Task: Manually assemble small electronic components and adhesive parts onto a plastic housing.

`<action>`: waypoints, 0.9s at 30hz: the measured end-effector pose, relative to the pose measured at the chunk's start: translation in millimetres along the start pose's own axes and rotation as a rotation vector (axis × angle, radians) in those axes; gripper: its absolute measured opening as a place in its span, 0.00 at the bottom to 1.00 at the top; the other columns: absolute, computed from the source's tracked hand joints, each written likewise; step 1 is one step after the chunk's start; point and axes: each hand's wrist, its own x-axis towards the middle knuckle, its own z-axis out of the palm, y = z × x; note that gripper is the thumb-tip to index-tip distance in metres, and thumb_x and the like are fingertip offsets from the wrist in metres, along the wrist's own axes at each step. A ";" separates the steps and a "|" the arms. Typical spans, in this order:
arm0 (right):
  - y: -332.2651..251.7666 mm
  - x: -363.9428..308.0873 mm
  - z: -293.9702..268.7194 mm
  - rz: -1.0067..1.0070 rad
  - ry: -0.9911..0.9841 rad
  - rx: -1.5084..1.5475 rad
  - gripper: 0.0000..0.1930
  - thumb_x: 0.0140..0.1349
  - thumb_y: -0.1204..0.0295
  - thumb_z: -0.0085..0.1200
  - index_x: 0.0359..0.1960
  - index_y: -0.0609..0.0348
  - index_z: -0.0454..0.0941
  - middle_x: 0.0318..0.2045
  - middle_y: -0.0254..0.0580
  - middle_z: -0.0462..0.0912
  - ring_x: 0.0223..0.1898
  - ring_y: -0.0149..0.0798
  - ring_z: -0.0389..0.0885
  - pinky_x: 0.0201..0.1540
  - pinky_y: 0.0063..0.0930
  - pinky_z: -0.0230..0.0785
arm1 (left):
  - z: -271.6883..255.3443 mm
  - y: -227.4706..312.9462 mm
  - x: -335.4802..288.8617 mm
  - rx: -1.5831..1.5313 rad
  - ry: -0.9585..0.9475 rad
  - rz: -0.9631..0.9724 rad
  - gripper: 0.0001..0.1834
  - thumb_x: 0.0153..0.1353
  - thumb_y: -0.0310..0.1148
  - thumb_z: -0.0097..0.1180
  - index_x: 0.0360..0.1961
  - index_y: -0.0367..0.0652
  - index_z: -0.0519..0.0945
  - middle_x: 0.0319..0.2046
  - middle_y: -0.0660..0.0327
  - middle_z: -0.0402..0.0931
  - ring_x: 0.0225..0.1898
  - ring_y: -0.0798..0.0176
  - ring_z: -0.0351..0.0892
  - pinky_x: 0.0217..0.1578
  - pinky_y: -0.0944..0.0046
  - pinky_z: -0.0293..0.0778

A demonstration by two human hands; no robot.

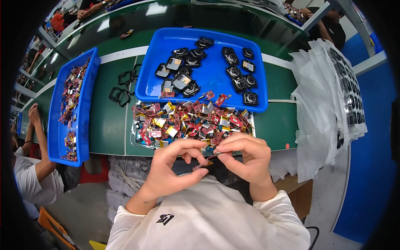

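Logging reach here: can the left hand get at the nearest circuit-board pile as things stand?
Likely yes: the left hand is close to the circuit-board pile, with nothing visibly between, though a small part seems to occupy its grip.

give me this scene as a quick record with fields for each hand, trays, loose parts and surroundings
left hand: pinching a small reddish part
right hand: pinching a small silvery part
middle tray: blue, holding black watch-shaped casings
left tray: blue, holding circuit pieces
heap: red boards with silver and yellow parts, nearer the person than the middle tray
black frames: between the trays, on the green table
right side: whitish sheeting
co-worker's hand: left of the left tray
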 end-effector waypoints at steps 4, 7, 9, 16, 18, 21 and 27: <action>-3.9 4.6 1.1 -0.054 -0.059 -0.074 0.12 0.48 0.85 0.60 0.36 0.64 0.83 0.29 0.40 0.82 0.26 0.28 0.77 0.24 0.18 0.67 | 0.0 -13.4 3.3 0.254 0.038 0.121 0.08 0.46 0.22 0.66 0.30 0.39 0.82 0.23 0.64 0.78 0.25 0.71 0.70 0.26 0.72 0.64; -2.7 2.7 -2.0 -0.022 -0.033 -0.084 0.10 0.49 0.85 0.60 0.34 0.65 0.83 0.29 0.40 0.82 0.26 0.27 0.76 0.23 0.18 0.66 | -0.3 -13.1 3.6 0.204 0.061 0.133 0.06 0.46 0.21 0.65 0.28 0.38 0.82 0.24 0.63 0.78 0.26 0.70 0.71 0.26 0.71 0.64; -1.9 -2.0 -6.0 0.097 -0.045 -0.001 0.08 0.51 0.84 0.60 0.34 0.65 0.82 0.29 0.41 0.82 0.26 0.26 0.76 0.23 0.17 0.66 | -0.7 -10.4 3.9 0.191 0.041 0.130 0.06 0.46 0.20 0.65 0.28 0.38 0.82 0.24 0.62 0.79 0.26 0.70 0.71 0.27 0.71 0.65; -4.8 -5.4 -4.8 0.425 -0.177 0.550 0.03 0.58 0.80 0.57 0.33 0.68 0.79 0.29 0.40 0.80 0.28 0.25 0.78 0.26 0.17 0.70 | -0.1 -10.8 2.1 -0.014 -0.007 0.047 0.04 0.49 0.18 0.62 0.28 0.35 0.82 0.26 0.59 0.79 0.30 0.68 0.75 0.32 0.71 0.68; -5.3 -7.1 -2.7 0.453 -0.192 0.575 0.03 0.59 0.80 0.56 0.33 0.68 0.78 0.29 0.39 0.80 0.28 0.25 0.78 0.26 0.17 0.70 | 1.2 -10.9 2.3 -0.027 -0.018 0.028 0.04 0.50 0.18 0.62 0.29 0.34 0.81 0.27 0.59 0.79 0.30 0.68 0.75 0.33 0.70 0.68; -8.8 -6.9 1.9 0.468 -0.204 0.589 0.02 0.61 0.79 0.54 0.32 0.66 0.77 0.28 0.37 0.79 0.27 0.24 0.76 0.25 0.16 0.69 | 4.1 -10.6 2.3 -0.068 -0.040 -0.008 0.03 0.52 0.19 0.61 0.29 0.33 0.80 0.27 0.59 0.78 0.30 0.68 0.75 0.33 0.70 0.69; -5.1 5.6 -23.7 -0.032 0.229 -0.517 0.04 0.50 0.83 0.58 0.26 0.64 0.76 0.26 0.39 0.77 0.21 0.29 0.73 0.22 0.20 0.64 | -0.9 -12.4 -1.8 -0.207 0.036 -0.080 0.01 0.53 0.18 0.58 0.27 0.32 0.78 0.26 0.58 0.77 0.30 0.68 0.74 0.33 0.70 0.68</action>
